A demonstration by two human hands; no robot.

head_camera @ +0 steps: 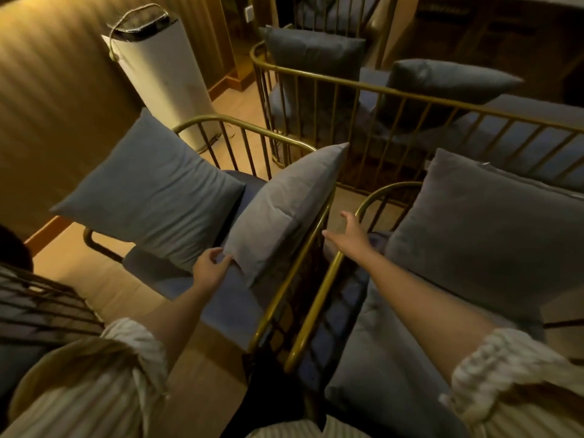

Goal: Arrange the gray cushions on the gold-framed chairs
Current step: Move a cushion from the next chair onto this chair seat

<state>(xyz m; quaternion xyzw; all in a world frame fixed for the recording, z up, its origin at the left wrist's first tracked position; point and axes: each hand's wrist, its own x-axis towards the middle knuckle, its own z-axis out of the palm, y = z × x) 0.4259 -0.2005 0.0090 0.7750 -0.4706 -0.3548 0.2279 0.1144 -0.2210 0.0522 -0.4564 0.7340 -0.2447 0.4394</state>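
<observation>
Two gold-framed chairs stand side by side below me. On the left chair [243, 129] a gray cushion [151, 191] leans at the far side. A lighter gray cushion [284, 207] stands tilted against that chair's right rail. My left hand [210, 268] pinches the lighter cushion's lower corner. My right hand [350, 233] hovers with fingers spread over the gap above the right chair's rail [319, 308], holding nothing. A large dark gray cushion [486, 235] leans on the right chair.
Behind stands a gold-railed sofa [410, 96] with two more gray cushions [316, 55] [448, 80]. A tall white cylinder [164, 74] stands by the ribbed wall at the left. Another wire chair [41, 298] sits at the lower left on the wooden floor.
</observation>
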